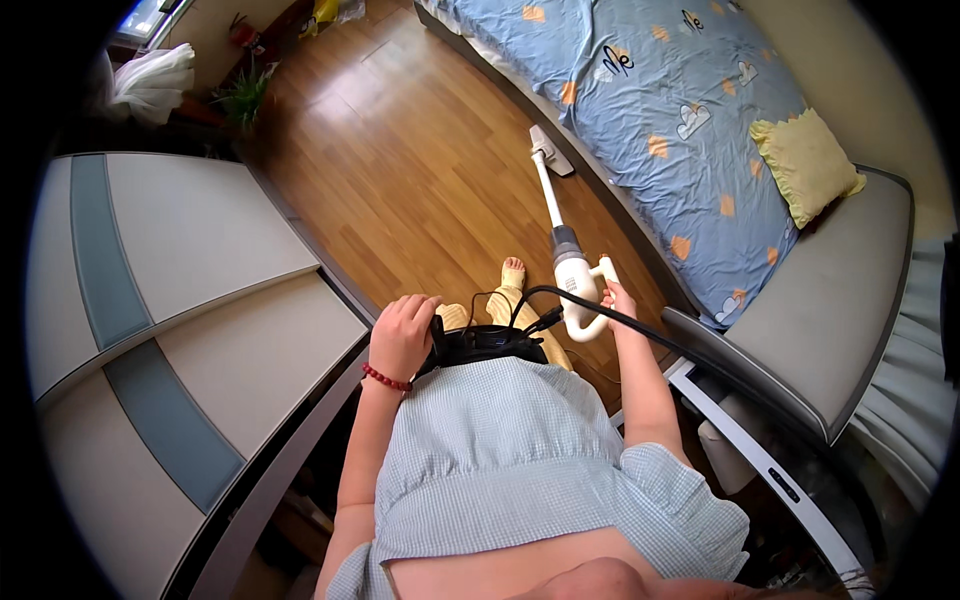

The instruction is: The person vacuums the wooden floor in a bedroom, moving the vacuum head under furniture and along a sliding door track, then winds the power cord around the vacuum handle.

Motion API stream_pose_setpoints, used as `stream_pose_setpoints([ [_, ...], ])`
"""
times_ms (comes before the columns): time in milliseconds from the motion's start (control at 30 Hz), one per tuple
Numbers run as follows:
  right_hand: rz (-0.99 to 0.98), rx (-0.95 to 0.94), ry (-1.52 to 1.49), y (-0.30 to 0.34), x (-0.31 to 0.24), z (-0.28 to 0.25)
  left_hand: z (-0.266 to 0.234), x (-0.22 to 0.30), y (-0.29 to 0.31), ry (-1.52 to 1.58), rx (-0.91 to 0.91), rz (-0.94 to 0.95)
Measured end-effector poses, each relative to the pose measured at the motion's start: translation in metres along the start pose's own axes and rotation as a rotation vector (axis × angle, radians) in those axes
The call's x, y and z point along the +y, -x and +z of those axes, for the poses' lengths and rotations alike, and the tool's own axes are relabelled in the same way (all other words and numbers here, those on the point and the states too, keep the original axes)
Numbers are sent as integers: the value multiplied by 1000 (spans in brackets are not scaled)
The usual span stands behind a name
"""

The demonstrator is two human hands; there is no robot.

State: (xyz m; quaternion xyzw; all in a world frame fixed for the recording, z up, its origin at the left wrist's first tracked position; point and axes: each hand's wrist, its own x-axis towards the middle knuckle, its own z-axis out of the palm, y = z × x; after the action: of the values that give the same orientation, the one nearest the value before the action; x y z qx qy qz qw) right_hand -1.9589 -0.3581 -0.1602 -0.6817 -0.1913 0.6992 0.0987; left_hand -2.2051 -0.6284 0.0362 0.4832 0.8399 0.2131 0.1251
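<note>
A white and grey stick vacuum cleaner (577,288) slants away from me over the wooden floor. My right hand (619,301) is closed around its looped handle. From the body a white tube runs forward to the flat floor head (553,152), which lies on the floor close beside the bed base. My left hand (402,330), with a red bead bracelet (386,378) at its wrist, is at my waist with bent fingers. It is against the left end of a black pouch (480,343) with cables; what its fingers hold is hidden.
The bed (640,120) with blue bedding and a yellow pillow (808,165) stands at the right. Pale sliding-door cabinets (200,240) line the left. A thick black cable (690,352) crosses from my waist to the right. A plant (243,100) stands at the far left.
</note>
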Motion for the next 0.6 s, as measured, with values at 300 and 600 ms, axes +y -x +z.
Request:
stream_pose_setpoints([
  [300,-212,101,835,34,-32,-63,17,22,-49,12,31,72],
  [600,-580,373,1564,64,-61,-69,23,22,-43,-33,59,-27],
])
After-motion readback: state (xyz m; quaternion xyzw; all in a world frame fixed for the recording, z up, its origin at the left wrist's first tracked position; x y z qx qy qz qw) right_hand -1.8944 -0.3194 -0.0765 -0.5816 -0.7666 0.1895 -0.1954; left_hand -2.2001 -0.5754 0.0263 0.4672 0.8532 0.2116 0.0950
